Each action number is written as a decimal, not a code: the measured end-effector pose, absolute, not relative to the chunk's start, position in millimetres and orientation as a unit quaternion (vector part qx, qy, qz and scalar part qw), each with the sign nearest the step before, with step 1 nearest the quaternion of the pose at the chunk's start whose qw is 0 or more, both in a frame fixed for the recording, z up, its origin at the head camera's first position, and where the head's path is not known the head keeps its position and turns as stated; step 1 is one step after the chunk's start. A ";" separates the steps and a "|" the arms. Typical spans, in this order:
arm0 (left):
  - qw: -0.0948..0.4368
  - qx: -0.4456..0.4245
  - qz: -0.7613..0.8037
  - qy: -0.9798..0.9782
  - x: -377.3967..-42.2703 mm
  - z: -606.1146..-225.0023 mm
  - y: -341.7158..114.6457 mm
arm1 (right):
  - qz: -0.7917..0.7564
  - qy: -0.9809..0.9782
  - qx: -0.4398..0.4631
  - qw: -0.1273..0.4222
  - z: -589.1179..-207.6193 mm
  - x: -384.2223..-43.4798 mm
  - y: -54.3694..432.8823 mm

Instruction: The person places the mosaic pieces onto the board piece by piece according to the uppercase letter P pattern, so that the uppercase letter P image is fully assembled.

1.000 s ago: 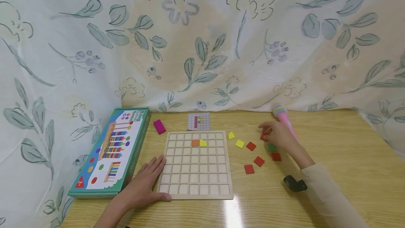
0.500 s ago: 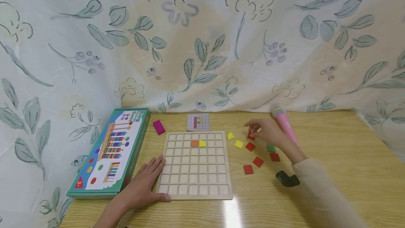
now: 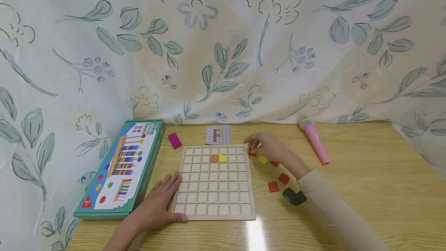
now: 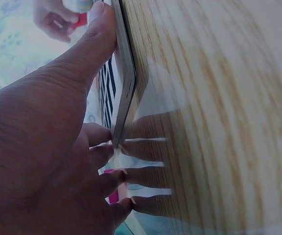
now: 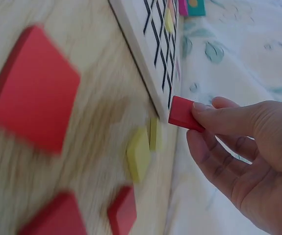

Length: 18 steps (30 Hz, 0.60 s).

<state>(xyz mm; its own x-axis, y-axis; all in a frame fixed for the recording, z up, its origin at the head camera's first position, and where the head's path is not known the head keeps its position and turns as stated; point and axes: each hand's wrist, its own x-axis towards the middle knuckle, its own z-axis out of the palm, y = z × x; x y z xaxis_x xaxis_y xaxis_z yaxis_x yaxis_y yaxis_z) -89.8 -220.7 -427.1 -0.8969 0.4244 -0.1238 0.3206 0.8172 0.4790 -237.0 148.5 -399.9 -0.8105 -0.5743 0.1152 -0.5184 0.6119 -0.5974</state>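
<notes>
My right hand (image 3: 275,150) pinches a red square tile (image 5: 181,110) between thumb and fingers, at the upper right corner of the wooden grid board (image 3: 219,217). In the right wrist view the tile is held up off the table. My left hand (image 3: 158,204) rests along the board's left edge, fingers spread and thumb at the lower left corner. An orange square tile (image 3: 214,158) and a yellow rounded tile (image 3: 222,158) lie side by side in the board's second row. A small card (image 3: 218,134) printed with a coloured grid pattern lies behind the board.
Right of the board lie a yellow tile (image 3: 262,160) and red tiles (image 3: 273,186). A pink toy microphone (image 3: 315,140) is further right. A boxed ring game (image 3: 122,165) and a magenta block (image 3: 175,140) are on the left. A curtain (image 3: 223,69) hangs behind.
My right hand has moved left with the red tile, from near the microphone to the board's corner. The forearm now hides the green tile and a red one. My left hand stays still.
</notes>
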 end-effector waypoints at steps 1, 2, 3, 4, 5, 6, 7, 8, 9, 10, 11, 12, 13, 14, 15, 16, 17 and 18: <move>0.113 0.197 0.229 0.946 -90.0 -427.2 -220.8 | -0.315 0.896 -0.310 0.045 -399.7 -236.9 143.7; 0.112 0.198 0.229 0.947 -90.3 -427.3 -220.8 | -0.313 0.896 -0.312 0.049 -398.7 -236.2 138.6; 0.113 0.199 0.229 0.946 -90.5 -427.3 -220.7 | -0.311 0.895 -0.315 0.051 -397.2 -235.3 133.6; 0.113 0.198 0.229 0.946 -90.4 -427.6 -221.1 | -0.311 0.894 -0.317 0.052 -396.5 -234.8 127.8; 0.113 0.198 0.230 0.946 -90.3 -427.8 -221.5 | -0.311 0.893 -0.320 0.051 -396.0 -234.2 121.9; 0.113 0.198 0.231 0.946 -90.4 -427.9 -221.8 | -0.313 0.892 -0.321 0.054 -395.4 -233.5 115.9; 0.114 0.198 0.231 0.946 -90.5 -428.0 -221.9 | -0.315 0.891 -0.323 0.055 -395.3 -233.1 110.1; 0.115 0.197 0.231 0.946 -90.6 -428.1 -222.0 | -0.317 0.888 -0.327 0.057 -395.1 -232.7 104.4; 0.116 0.197 0.232 0.946 -90.7 -428.1 -222.0 | -0.318 0.886 -0.333 0.058 -395.0 -232.5 99.1; 0.116 0.197 0.231 0.946 -90.7 -428.1 -222.0 | -0.323 0.883 -0.333 0.063 -395.1 -232.0 93.8; 0.115 0.197 0.232 0.946 -90.7 -428.1 -221.9 | -0.326 0.881 -0.335 0.068 -395.5 -231.9 88.8; 0.115 0.197 0.232 0.946 -90.6 -428.0 -221.8 | -0.330 0.878 -0.338 0.073 -395.8 -232.1 83.9; 0.115 0.197 0.231 0.946 -90.6 -428.1 -221.7 | -0.332 0.875 -0.345 0.072 -396.1 -232.3 79.3; 0.114 0.197 0.231 0.946 -90.6 -428.0 -221.5 | -0.334 0.872 -0.350 0.070 -396.5 -232.5 74.9; 0.113 0.197 0.230 0.946 -90.6 -428.2 -221.5 | -0.337 0.870 -0.353 0.071 -396.4 -232.2 70.6; 0.112 0.197 0.230 0.946 -90.7 -428.3 -221.4 | -0.340 0.868 -0.355 0.070 -397.3 -232.4 66.5; 0.112 0.197 0.230 0.947 -90.8 -428.2 -221.3 | -0.342 0.865 -0.361 0.065 -398.4 -233.1 62.5; 0.112 0.196 0.229 0.947 -91.0 -428.3 -221.2 | -0.347 0.862 -0.366 0.061 -399.1 -233.6 58.5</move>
